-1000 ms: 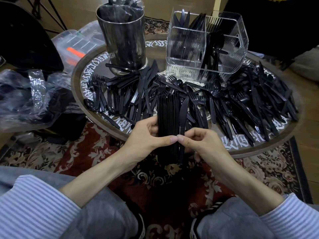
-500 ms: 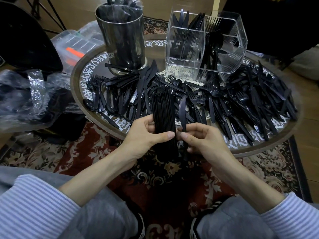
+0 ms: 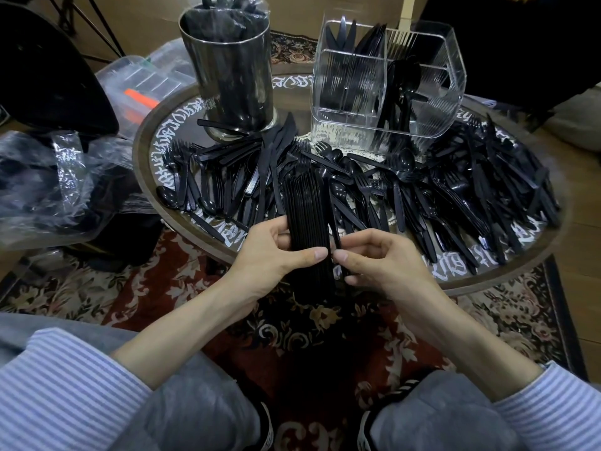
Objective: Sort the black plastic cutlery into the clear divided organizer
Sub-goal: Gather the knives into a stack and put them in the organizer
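Two hands square up a stack of black plastic forks at the near edge of a round worktop.

The left hand (image 3: 276,252) grips the stack of black forks (image 3: 307,219), thumb across its front and fingers curled behind, tines pointing away. The right hand (image 3: 383,258) pinches a single black piece (image 3: 338,237) against the stack's right side, its fingertips meeting the left thumb; its type cannot be told. Loose black cutlery (image 3: 455,196) of forks, knives and spoons covers the round worktop (image 3: 507,278) from left to right. The clear divided organizer (image 3: 387,83) stands at the far right, with knives and forks upright in its left compartments and spoons in a middle one. A dark metal canister (image 3: 227,70) lined with plastic stands far left, near the organizer but apart from it. Crumpled plastic bags (image 3: 61,180) lie left of the worktop.
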